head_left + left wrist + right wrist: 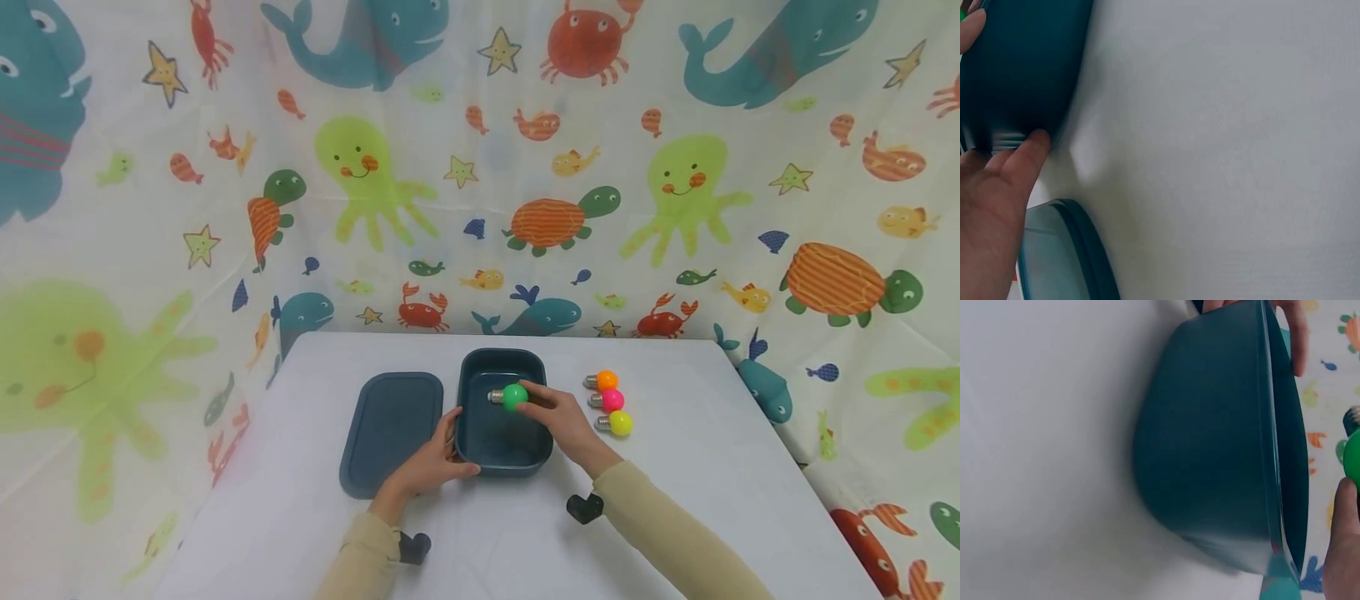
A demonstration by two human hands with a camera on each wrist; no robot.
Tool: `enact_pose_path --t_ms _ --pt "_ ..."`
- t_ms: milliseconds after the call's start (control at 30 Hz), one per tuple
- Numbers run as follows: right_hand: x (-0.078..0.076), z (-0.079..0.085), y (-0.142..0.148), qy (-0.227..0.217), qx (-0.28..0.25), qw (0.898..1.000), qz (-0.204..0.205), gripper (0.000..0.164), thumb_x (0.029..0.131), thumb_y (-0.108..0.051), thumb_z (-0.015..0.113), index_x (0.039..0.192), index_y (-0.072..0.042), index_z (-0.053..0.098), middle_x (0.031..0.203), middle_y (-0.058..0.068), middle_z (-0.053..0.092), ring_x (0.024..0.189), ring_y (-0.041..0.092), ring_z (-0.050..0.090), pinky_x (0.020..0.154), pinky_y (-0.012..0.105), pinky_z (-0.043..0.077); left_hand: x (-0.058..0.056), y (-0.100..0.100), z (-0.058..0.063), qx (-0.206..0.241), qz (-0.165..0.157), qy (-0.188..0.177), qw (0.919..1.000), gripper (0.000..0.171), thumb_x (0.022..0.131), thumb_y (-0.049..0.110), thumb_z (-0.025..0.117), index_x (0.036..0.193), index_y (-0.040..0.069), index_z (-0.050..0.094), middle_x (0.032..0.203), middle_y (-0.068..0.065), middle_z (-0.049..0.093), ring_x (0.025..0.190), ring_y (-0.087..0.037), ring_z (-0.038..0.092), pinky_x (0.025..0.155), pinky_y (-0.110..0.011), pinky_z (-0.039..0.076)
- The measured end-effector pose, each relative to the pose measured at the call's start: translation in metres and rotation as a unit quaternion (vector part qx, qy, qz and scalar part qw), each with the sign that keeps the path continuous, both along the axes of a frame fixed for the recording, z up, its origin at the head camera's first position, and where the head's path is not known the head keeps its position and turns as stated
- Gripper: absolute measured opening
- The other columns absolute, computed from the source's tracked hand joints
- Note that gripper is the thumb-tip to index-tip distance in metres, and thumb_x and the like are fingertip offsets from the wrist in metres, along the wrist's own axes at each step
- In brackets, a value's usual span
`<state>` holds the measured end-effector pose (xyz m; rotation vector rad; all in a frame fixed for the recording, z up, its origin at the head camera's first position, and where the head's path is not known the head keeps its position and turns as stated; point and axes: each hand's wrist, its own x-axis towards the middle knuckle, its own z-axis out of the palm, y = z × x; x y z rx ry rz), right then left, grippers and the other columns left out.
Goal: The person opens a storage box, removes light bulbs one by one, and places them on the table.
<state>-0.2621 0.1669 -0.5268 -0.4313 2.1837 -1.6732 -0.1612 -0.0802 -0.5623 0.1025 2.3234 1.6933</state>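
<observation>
A green light bulb with a silver screw base is pinched by my right hand, over the dark teal rectangular container. The bulb's base points left. In the right wrist view, part of the green bulb shows at the right edge, above the container's rim. My left hand grips the container at its near left corner, thumb at the front and fingers along the left side. In the left wrist view, fingers press on the container's outer wall.
A matching teal lid lies flat to the container's left. Right of the container, an orange bulb, a pink bulb and a yellow bulb lie in a column on the white table. A sea-animal patterned curtain surrounds the table.
</observation>
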Motion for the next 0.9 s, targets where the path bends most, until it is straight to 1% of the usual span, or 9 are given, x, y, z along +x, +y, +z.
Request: enact_pose_path --t_ms 133,200,267,400,500,633,800,900 --pt "0.001 0.002 0.012 -0.004 -0.004 1.000 -0.022 0.064 0.085 -0.047 0.072 0.142 -0.024 0.053 0.138 0.002 0.058 0.127 0.025 0.053 0.106 0.048 0.041 0.000 0.002 0.002 -0.007 0.008 -0.005 0.9999 0.107 0.083 0.023 0.079 0.156 0.021 0.000 0.163 -0.017 0.004 0.145 -0.038 0.023 0.113 -0.051 0.028" --pt "0.000 0.002 0.020 -0.007 0.001 0.999 -0.034 0.065 0.083 -0.050 0.073 0.141 -0.026 0.054 0.137 -0.001 0.058 0.127 0.023 0.053 0.106 0.048 0.041 0.000 0.003 0.002 -0.010 0.012 -0.009 0.9998 0.108 0.083 0.024 0.080 0.156 0.022 0.001 0.163 -0.016 0.003 0.145 -0.038 0.022 0.113 -0.051 0.027" --pt "0.000 0.001 0.027 -0.005 -0.001 0.999 -0.040 0.067 0.082 -0.053 0.072 0.141 -0.026 0.054 0.136 -0.002 0.058 0.128 0.022 0.053 0.106 0.047 0.041 0.000 0.003 0.003 -0.013 0.013 -0.008 0.9998 0.108 0.083 0.024 0.080 0.156 0.021 0.000 0.163 -0.018 0.003 0.145 -0.040 0.021 0.113 -0.052 0.027" --pt "-0.001 0.000 0.044 -0.002 -0.006 0.999 -0.044 0.068 0.083 -0.053 0.071 0.142 -0.025 0.053 0.135 -0.003 0.059 0.127 0.021 0.054 0.104 0.047 0.043 0.001 0.003 0.004 -0.012 0.013 -0.008 0.9998 0.108 0.083 0.022 0.079 0.156 0.020 -0.001 0.163 -0.019 0.003 0.145 -0.041 0.021 0.113 -0.053 0.027" --pt "0.001 0.000 0.057 -0.004 -0.012 0.999 -0.050 0.064 0.084 -0.051 0.071 0.141 -0.026 0.054 0.135 -0.002 0.059 0.126 0.022 0.054 0.104 0.046 0.043 0.002 0.002 0.004 -0.009 0.013 -0.011 0.9998 0.108 0.083 0.021 0.079 0.156 0.021 0.000 0.163 -0.018 0.002 0.145 -0.039 0.020 0.113 -0.052 0.027" --pt "0.004 -0.001 0.074 -0.002 -0.008 0.998 -0.063 0.059 0.085 -0.050 0.070 0.139 -0.028 0.056 0.136 -0.001 0.058 0.126 0.022 0.053 0.105 0.045 0.043 0.002 0.003 0.004 -0.004 0.014 -0.008 0.9999 0.107 0.083 0.020 0.079 0.156 0.021 0.001 0.163 -0.018 0.003 0.145 -0.040 0.021 0.113 -0.052 0.028" --pt "0.010 -0.007 0.095 -0.007 0.010 0.997 -0.081 0.065 0.087 -0.051 0.068 0.143 -0.025 0.051 0.139 0.001 0.056 0.128 0.023 0.051 0.107 0.045 0.041 0.001 0.003 0.005 0.000 0.011 -0.003 0.9999 0.107 0.084 0.018 0.079 0.156 0.019 0.001 0.162 -0.021 0.003 0.144 -0.043 0.023 0.112 -0.054 0.029" --pt "0.015 -0.010 0.108 -0.015 0.020 0.996 -0.090 0.070 0.087 -0.051 0.068 0.147 -0.021 0.046 0.141 0.005 0.054 0.130 0.025 0.048 0.108 0.047 0.039 0.000 0.003 0.004 0.002 0.010 -0.002 0.9999 0.106 0.084 0.017 0.079 0.156 0.019 0.001 0.162 -0.021 0.003 0.144 -0.042 0.023 0.112 -0.054 0.029"
